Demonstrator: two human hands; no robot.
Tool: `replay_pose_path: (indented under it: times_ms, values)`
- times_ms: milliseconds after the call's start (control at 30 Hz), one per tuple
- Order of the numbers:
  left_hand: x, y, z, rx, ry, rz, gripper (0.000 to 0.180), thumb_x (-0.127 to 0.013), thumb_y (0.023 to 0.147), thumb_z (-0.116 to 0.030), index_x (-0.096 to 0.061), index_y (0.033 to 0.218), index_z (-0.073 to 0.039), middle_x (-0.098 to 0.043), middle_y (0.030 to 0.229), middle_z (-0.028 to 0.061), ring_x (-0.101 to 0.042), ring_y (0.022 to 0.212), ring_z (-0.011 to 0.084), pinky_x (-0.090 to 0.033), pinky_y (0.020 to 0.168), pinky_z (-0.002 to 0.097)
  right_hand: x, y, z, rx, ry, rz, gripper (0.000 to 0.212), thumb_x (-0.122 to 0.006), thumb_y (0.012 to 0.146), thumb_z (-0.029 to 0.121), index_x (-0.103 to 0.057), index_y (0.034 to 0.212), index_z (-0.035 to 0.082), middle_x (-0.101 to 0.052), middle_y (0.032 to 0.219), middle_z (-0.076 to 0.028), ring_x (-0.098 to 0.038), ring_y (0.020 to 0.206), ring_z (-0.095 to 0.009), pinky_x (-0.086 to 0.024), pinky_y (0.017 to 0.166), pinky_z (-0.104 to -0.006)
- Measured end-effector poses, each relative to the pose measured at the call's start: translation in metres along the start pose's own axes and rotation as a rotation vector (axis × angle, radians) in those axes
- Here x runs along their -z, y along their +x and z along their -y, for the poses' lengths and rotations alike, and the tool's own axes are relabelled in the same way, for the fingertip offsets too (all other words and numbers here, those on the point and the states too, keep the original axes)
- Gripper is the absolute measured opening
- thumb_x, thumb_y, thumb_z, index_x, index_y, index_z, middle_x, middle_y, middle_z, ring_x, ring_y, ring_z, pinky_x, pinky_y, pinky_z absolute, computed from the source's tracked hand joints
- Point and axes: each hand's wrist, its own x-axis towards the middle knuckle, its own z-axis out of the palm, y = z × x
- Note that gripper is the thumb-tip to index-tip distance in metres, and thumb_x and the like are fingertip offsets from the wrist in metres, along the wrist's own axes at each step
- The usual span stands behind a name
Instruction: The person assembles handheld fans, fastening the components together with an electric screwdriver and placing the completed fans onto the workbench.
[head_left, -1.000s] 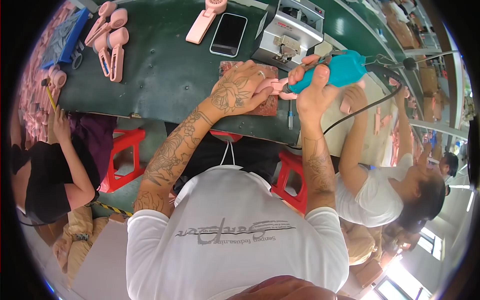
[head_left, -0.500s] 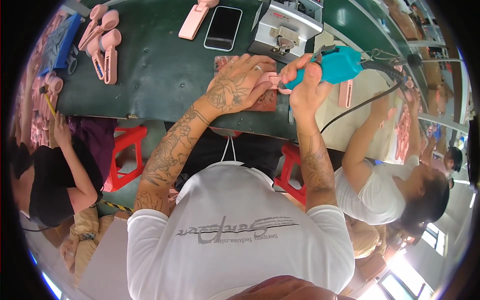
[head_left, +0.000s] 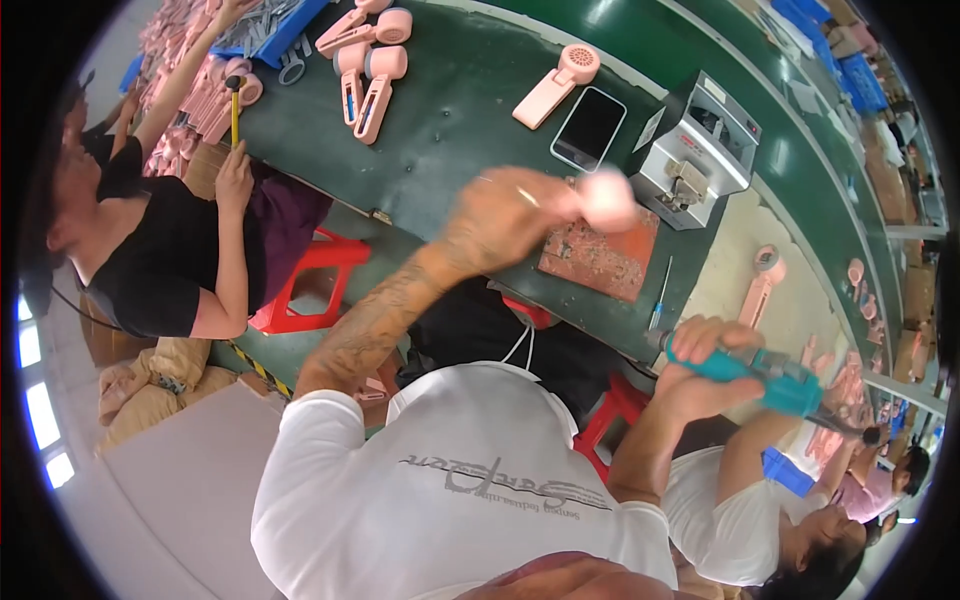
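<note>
My left hand (head_left: 500,220), blurred by motion, is closed on a pink handheld fan (head_left: 608,202). The round head of the fan sticks out past the fingers, and the hand hides most of its handle. Below it lies a worn reddish mat (head_left: 600,258) on the green table. To the right, past the table's near corner, my right hand (head_left: 705,375) grips a teal electric screwdriver (head_left: 790,393). Its tip points left, apart from the fan, and a cord runs from its rear end.
Behind the mat stand a silver machine (head_left: 700,150) and a phone (head_left: 590,130); another pink fan (head_left: 550,90) lies nearby. Several fans (head_left: 372,95) lie farther left. A thin screwdriver (head_left: 660,295) rests near the right edge. At left, a co-worker holds a yellow-handled hammer (head_left: 236,110).
The electric screwdriver has come off the fan and moved right and nearer with my right hand. My left hand has lifted the fan from the mat. The whole view has turned.
</note>
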Motion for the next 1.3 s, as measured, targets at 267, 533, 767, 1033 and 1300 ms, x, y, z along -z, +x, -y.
replay_pose_path:
  times_ms: [267,533,767,1033,1300]
  values:
    - [0.095,-0.013,0.131,0.069,0.864,-0.140,0.033,-0.050,0.101,-0.011,-0.064,0.129,-0.004,-0.063,0.131,0.0227,-0.057,0.124,0.0425,-0.045,0.107,0.0510,0.021,-0.023,-0.005,-0.057,-0.107,-0.117,0.071,-0.059,0.092,0.075,-0.053,0.102,0.004,-0.048,0.064,-0.004,-0.046,0.055,-0.017,-0.037,0.052,-0.0321]
    - [0.003,0.067,-0.018,0.188,0.081,-0.148,0.030,-0.072,0.094,-0.015,-0.068,0.121,-0.003,-0.071,0.111,0.0148,-0.069,0.102,0.0319,-0.055,0.089,0.0399,0.032,-0.030,-0.001,-0.112,-0.151,-0.086,0.080,-0.065,0.088,0.074,-0.054,0.107,-0.003,-0.054,0.067,-0.008,-0.055,0.058,-0.019,-0.046,0.054,-0.0341]
    - [-0.221,0.152,-0.146,0.019,-0.194,0.643,0.058,-0.061,0.095,-0.057,-0.069,0.113,-0.002,-0.070,0.115,0.0182,-0.068,0.104,0.0336,-0.055,0.091,0.0438,0.047,-0.046,0.016,-0.097,-0.188,-0.085,0.076,-0.067,0.091,0.068,-0.055,0.108,-0.005,-0.055,0.069,-0.008,-0.056,0.060,-0.020,-0.047,0.055,-0.0339]
    - [-0.309,0.179,-0.153,0.215,-0.122,0.667,0.060,-0.060,0.089,-0.056,-0.067,0.121,-0.005,-0.066,0.127,0.0178,-0.060,0.120,0.0364,-0.046,0.104,0.0478,0.053,-0.059,0.027,-0.078,-0.215,-0.209,0.078,-0.072,0.086,0.069,-0.056,0.108,-0.004,-0.055,0.068,-0.008,-0.056,0.058,-0.020,-0.046,0.054,-0.0331]
    - [-0.192,0.118,-0.108,-0.219,-0.220,0.128,0.021,-0.070,0.089,-0.022,-0.065,0.103,-0.007,-0.065,0.096,0.0105,-0.066,0.091,0.0323,-0.056,0.079,0.0420,0.063,-0.049,0.016,-0.098,-0.231,-0.206,0.079,-0.074,0.085,0.070,-0.057,0.108,-0.004,-0.056,0.069,-0.008,-0.056,0.059,-0.019,-0.046,0.054,-0.0323]
